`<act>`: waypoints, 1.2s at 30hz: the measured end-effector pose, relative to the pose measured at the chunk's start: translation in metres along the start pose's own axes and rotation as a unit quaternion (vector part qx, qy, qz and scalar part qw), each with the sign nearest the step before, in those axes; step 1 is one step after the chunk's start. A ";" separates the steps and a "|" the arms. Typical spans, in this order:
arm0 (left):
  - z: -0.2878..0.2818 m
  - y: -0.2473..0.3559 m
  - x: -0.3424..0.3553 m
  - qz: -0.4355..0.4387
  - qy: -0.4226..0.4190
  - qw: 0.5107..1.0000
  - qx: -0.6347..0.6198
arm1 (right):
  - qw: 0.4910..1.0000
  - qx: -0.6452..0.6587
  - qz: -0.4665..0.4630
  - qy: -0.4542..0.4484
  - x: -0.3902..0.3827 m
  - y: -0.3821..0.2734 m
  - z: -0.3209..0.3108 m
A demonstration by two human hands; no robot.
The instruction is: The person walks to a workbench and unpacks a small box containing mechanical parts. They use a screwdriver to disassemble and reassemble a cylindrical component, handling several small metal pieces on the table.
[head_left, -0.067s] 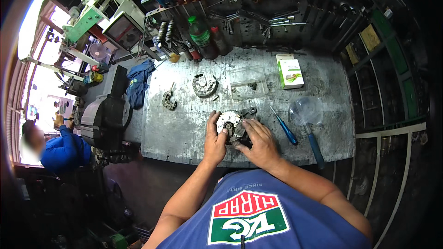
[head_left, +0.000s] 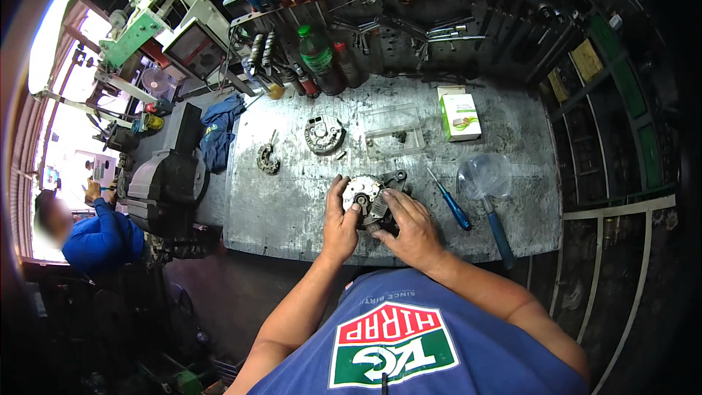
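Observation:
A round metal alternator (head_left: pixel 363 192) rests near the front of the workbench, its pale face with a dark centre turned up. My left hand (head_left: pixel 339 225) is wrapped round its left side, thumb on the face close to the dark centre. From the right, my right hand (head_left: pixel 413 228) grips the body, fingers lying across a ribbed dark part and thumb low at the near side. Both palms hide the casing's lower sides. A metal bracket arm with a hole (head_left: pixel 399 175) sticks out behind my right fingers.
Beyond my hands lie a round metal cover (head_left: pixel 325 134), a small curved part (head_left: pixel 269 159), a clear plastic tray (head_left: pixel 393 132) and a white-green box (head_left: pixel 460 117). Rightward are a blue screwdriver (head_left: pixel 453 205) and a blue-handled tool (head_left: pixel 497 232). A co-worker in blue (head_left: pixel 106 234) sits far left.

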State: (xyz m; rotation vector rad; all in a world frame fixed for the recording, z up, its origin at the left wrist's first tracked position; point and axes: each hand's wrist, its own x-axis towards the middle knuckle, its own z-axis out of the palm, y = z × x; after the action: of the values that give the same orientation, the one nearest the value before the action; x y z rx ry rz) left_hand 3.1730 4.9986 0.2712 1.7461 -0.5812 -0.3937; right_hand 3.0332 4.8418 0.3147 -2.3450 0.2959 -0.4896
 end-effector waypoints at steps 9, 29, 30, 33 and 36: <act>-0.021 -0.015 0.013 0.052 -0.094 0.991 -0.078 | 1.000 0.002 -0.008 0.008 0.009 0.007 0.002; -0.027 0.000 0.018 0.050 -0.115 0.992 0.029 | 0.999 -0.012 0.036 -0.020 0.008 -0.011 0.014; -0.027 0.000 0.019 0.052 -0.115 0.992 0.028 | 0.999 -0.006 0.045 -0.015 0.009 -0.012 0.018; -0.028 0.000 0.020 0.056 -0.116 0.991 0.034 | 0.998 -0.001 0.058 -0.008 0.009 -0.015 0.023; -0.027 0.001 0.019 0.041 -0.115 0.992 0.034 | 0.998 -0.013 0.060 -0.013 0.010 -0.017 0.021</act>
State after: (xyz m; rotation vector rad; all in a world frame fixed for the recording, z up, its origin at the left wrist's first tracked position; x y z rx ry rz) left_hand 3.2029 5.0096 0.2796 1.7471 -0.8371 -0.5261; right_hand 3.0522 4.8634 0.3155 -2.3414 0.4292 -0.3987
